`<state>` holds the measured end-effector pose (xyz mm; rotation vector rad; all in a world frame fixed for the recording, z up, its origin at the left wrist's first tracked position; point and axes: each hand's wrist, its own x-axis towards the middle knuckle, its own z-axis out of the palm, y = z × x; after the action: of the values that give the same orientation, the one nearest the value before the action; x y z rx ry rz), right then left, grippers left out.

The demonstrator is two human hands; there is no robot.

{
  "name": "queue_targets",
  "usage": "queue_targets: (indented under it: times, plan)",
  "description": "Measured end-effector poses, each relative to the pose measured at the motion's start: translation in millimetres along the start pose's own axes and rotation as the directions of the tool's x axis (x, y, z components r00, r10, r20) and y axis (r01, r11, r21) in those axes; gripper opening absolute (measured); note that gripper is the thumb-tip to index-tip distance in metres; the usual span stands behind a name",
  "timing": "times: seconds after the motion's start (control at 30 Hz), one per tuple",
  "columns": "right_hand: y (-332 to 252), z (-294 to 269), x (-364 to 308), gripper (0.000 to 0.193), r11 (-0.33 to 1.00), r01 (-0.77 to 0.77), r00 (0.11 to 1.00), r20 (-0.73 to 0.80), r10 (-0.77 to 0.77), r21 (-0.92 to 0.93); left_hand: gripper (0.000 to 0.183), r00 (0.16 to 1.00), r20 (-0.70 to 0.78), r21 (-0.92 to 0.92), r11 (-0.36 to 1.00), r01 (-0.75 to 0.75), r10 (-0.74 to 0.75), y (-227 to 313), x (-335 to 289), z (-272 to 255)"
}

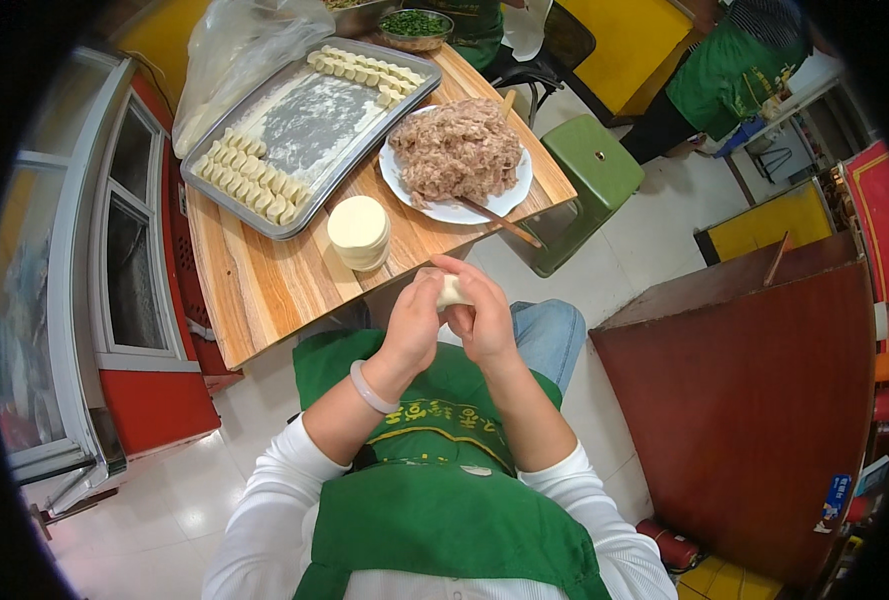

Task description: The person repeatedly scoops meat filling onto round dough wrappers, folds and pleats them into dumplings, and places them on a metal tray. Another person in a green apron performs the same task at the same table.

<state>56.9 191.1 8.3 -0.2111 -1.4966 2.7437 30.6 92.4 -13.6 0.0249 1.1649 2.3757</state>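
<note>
Both my hands meet above my lap, just off the table's near edge. Between them is a pale dumpling (451,291), pinched by the fingers of my left hand (419,318) and my right hand (484,318). Much of the dumpling is hidden behind the fingers. Just beyond, a stack of round dough wrappers (359,232) stands on the wooden table (254,305). To its right, a white plate (517,195) carries a heap of minced meat filling (454,150), with a wooden stick (501,222) resting in it.
A floured metal tray (314,125) holds rows of folded dumplings (249,180) at its near and far ends. Behind it lie a clear plastic bag (239,60) and a bowl of chopped greens (414,25). A green stool (594,165) stands right of the table. Another person in a green apron (729,80) is farther off.
</note>
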Motion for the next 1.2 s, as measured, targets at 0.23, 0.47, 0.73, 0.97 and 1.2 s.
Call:
queue_targets:
  times: [0.23,0.47,0.73,0.97,1.2]
  plan:
    - [-1.0,4.4,1.5,0.04,0.998,-0.061,0.998,0.009,0.061,0.01,0.021,0.995,-0.017,0.044,0.994,-0.101,0.102,-2.1,-5.9,8.7]
    - [5.6,-10.6,9.2,0.043,0.996,-0.064,0.982,0.176,0.074,-0.063,0.022,1.0,-0.027,0.076,0.997,-0.011,0.013,0.3,-7.9,8.2]
    - [4.1,6.6,8.9,0.033,0.996,0.03,0.99,0.141,-0.017,-0.085,0.026,0.947,-0.034,0.355,0.889,-0.288,0.32,9.7,-15.1,23.9]
    - [7.6,20.0,0.9,0.021,0.944,0.307,0.92,0.218,-0.327,0.119,0.028,0.784,0.206,0.552,0.592,-0.587,0.586,4.6,-19.6,18.0]
    - [-19.5,19.1,-1.3,0.041,0.952,0.269,0.928,0.303,-0.216,-0.143,0.033,0.899,0.185,0.434,0.788,-0.437,0.396,34.5,-30.0,28.7]
